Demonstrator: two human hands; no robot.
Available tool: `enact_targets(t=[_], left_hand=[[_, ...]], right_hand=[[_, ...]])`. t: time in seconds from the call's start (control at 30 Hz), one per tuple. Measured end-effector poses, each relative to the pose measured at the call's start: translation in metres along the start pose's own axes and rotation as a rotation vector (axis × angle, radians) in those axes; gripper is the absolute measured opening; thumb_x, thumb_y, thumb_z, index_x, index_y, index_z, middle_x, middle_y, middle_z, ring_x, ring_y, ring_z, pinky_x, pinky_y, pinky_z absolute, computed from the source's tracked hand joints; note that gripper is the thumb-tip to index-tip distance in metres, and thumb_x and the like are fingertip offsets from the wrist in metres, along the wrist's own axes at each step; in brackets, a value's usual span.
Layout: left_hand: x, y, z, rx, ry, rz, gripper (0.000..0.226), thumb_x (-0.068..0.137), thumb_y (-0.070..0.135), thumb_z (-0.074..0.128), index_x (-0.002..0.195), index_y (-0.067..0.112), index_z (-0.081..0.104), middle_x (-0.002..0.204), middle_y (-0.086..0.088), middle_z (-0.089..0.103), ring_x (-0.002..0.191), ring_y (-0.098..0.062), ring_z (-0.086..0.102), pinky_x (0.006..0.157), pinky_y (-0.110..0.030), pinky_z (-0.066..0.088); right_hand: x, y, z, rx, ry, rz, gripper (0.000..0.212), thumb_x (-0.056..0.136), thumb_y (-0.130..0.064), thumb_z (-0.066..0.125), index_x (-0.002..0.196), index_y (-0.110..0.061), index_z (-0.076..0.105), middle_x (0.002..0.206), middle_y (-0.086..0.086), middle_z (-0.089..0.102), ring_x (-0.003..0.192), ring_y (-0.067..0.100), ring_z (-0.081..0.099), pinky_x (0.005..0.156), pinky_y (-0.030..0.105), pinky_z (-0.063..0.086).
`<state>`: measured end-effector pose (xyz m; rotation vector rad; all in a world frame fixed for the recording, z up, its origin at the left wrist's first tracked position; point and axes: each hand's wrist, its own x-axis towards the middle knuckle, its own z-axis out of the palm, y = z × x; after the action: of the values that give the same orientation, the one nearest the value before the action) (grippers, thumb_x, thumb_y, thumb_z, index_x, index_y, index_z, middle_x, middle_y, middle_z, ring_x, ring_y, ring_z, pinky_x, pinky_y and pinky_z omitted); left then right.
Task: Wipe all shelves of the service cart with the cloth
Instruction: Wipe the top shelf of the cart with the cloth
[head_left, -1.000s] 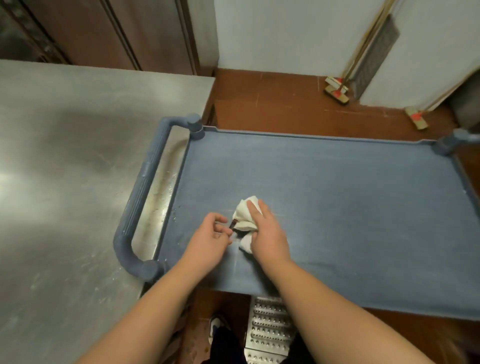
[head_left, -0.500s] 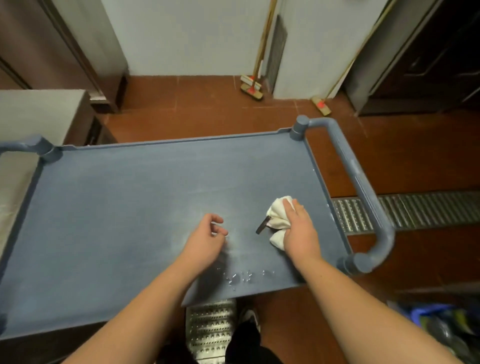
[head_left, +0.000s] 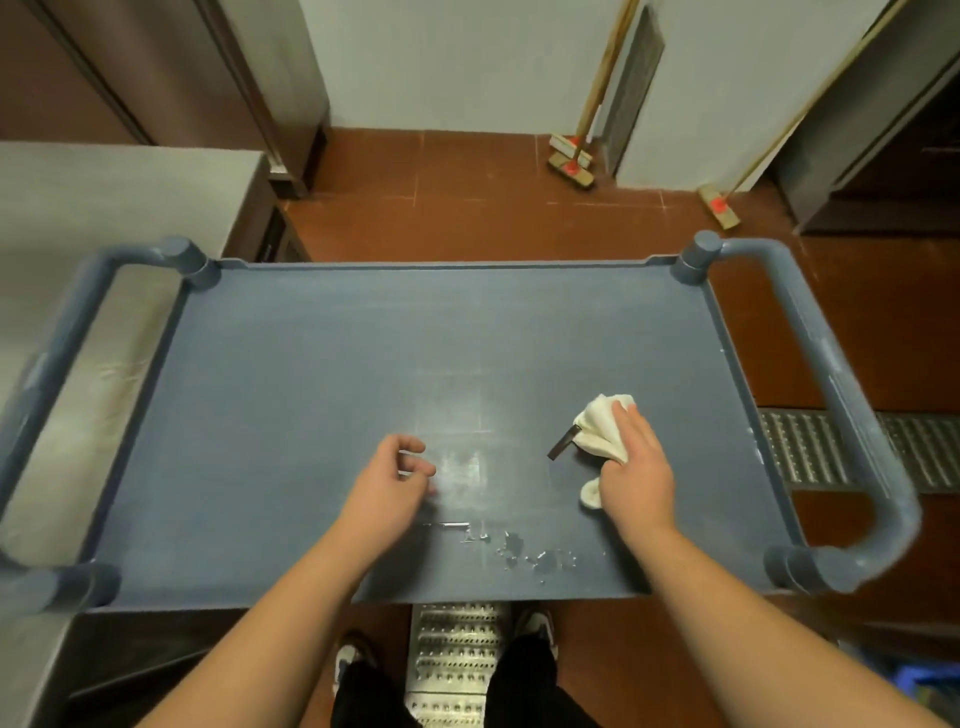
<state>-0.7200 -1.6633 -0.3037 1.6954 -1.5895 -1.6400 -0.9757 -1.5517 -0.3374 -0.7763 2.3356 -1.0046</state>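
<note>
The blue service cart's top shelf (head_left: 311, 395) fills the middle of the head view, with a tubular handle at each end. My right hand (head_left: 631, 470) lies on top of a crumpled white cloth (head_left: 597, 428) with a dark tag, pressing it onto the right part of the shelf. My left hand (head_left: 387, 486) hovers over the shelf's middle front, fingers loosely curled and holding nothing. Water droplets (head_left: 524, 553) and a wet smear lie near the front edge between my hands. The lower shelves are hidden.
A steel counter (head_left: 78, 218) stands against the cart's left end. Two brooms (head_left: 574, 161) lean on the far wall. A metal floor drain grate (head_left: 810, 452) runs along the red tile floor at right and under my feet.
The view has swung from the cart's right end back to its centre. The cloth, under my right hand, travelled from the shelf's left part to its right part. My left hand stayed near the middle.
</note>
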Motion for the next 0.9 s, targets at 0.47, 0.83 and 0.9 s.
enact_targets(t=[0.47, 0.83, 0.9], left_hand=[[-0.011, -0.085, -0.245, -0.005, 0.052, -0.027, 0.033, 0.081, -0.001, 0.043, 0.091, 0.029, 0.05, 0.083, 0.001, 0.066, 0.076, -0.023, 0.067, 0.066, -0.03, 0.045], [-0.05, -0.115, -0.338, -0.091, 0.159, -0.038, 0.031, 0.084, 0.0, 0.048, 0.093, 0.029, 0.053, 0.083, 0.002, 0.066, 0.078, -0.016, 0.068, 0.082, -0.043, 0.054], [-0.05, -0.116, -0.336, -0.096, 0.151, -0.025, 0.031, 0.085, 0.0, 0.047, 0.094, 0.029, 0.053, 0.082, 0.002, 0.066, 0.078, -0.017, 0.068, 0.083, -0.046, 0.054]], right_hand=[[-0.122, -0.166, 0.265, -0.01, -0.224, -0.157, 0.084, 0.077, 0.015, 0.044, 0.152, -0.022, 0.041, 0.164, 0.0, 0.027, 0.15, 0.015, 0.025, 0.103, -0.005, 0.004], [-0.204, -0.25, 0.391, -0.066, -0.415, -0.324, 0.084, 0.08, 0.014, 0.046, 0.155, -0.02, 0.034, 0.165, 0.003, 0.021, 0.152, 0.019, 0.018, 0.117, 0.016, 0.007], [-0.206, -0.252, 0.39, -0.089, -0.419, -0.343, 0.084, 0.08, 0.014, 0.046, 0.155, -0.021, 0.034, 0.165, 0.001, 0.02, 0.151, 0.019, 0.018, 0.117, 0.017, 0.008]])
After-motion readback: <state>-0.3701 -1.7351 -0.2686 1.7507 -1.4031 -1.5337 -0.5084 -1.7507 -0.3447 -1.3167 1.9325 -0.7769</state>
